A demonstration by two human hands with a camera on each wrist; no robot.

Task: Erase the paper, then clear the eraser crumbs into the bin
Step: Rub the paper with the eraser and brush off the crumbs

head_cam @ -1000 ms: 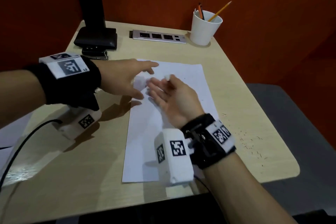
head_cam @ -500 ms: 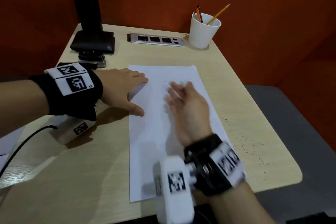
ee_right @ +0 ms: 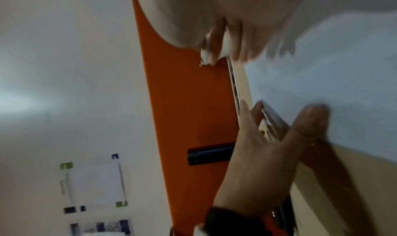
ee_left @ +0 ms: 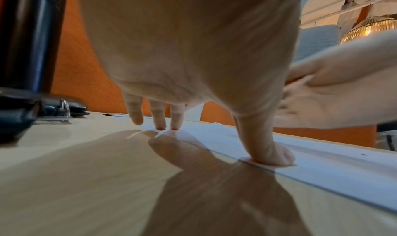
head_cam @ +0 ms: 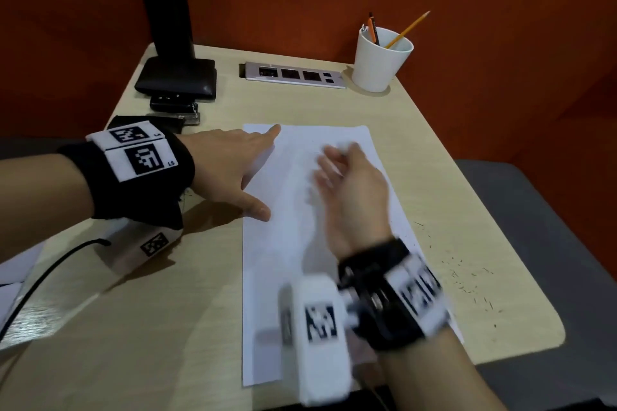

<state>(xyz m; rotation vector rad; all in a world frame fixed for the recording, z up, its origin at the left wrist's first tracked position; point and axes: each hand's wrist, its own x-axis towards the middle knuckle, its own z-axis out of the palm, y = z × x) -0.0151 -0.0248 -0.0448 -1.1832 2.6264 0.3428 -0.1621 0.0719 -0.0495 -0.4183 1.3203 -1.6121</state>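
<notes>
A white sheet of paper (head_cam: 290, 277) lies lengthwise on the wooden desk (head_cam: 150, 327). My left hand (head_cam: 253, 170) lies open on its upper left edge. In the left wrist view the thumb (ee_left: 270, 154) and fingertips (ee_left: 160, 125) press down on the paper (ee_left: 322, 163). My right hand (head_cam: 337, 163), blurred by motion, stands edge-on over the upper part of the sheet. In the right wrist view it (ee_right: 225, 49) pinches a small white eraser (ee_right: 205, 57). Dark eraser crumbs (head_cam: 467, 280) are scattered on the desk right of the paper. No bin is in view.
A white cup with pencils (head_cam: 380, 60) stands at the back right, beside a socket panel (head_cam: 293, 74). A black stand base (head_cam: 177, 77) and keys (head_cam: 173, 107) sit at the back left. A black cable (head_cam: 43, 277) crosses the near left. The desk edge runs close on the right.
My right hand has swept from the sheet's middle toward its upper right and turned edge-on. My left hand has settled onto the paper's left edge with fingers stretched forward.
</notes>
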